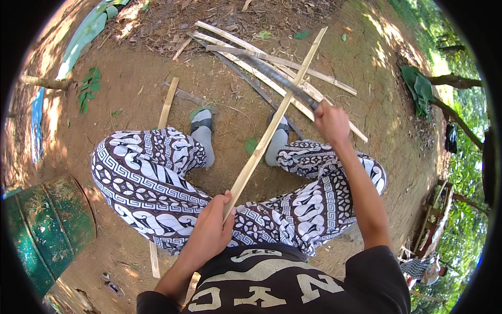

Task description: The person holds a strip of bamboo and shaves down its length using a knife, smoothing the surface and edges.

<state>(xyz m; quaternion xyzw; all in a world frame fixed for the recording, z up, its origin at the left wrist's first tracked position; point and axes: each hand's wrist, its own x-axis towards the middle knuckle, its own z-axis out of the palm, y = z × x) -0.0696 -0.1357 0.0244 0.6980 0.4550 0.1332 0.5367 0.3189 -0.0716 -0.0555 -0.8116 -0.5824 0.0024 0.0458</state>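
Observation:
My left hand [210, 225] is closed round the near end of a long, pale wooden strip [260, 149]. The strip slants up and away to the right, between my knees and past my right foot. In my right hand [333, 123] is the handle of a machete [277, 77], its blade pointing to the far left and slightly blurred. Blade and strip cross in the picture near the strip's far part; whether they touch I cannot tell. Beyond my right foot, several more pale strips [334, 81] lie in a loose, crisscross pile on the ground.
Another strip [168, 103] lies by my left leg. A rusty green drum [47, 227] stands at the left. Leafy sprigs [91, 86] and a banana-like leaf [86, 34] lie on the bare soil [133, 112]. Another person [430, 269] is at the far right edge.

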